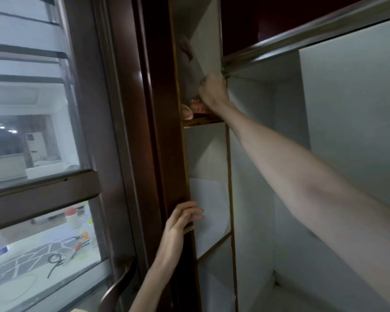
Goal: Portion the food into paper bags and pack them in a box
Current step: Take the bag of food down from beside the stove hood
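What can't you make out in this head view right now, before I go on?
- Whatever the right hand grips on the upper shelf: its own fingers and the grey bundle hide it.
- The reddish items under that hand: blurred, partly covered.
- Things on the table through the window: reflections, too small.
- Left hand: rests on the cupboard edge.

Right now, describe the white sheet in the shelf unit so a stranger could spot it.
Find the narrow shelf column just right of the dark wooden frame. The white sheet leans in the compartment beside the left hand, the only loose paper there.
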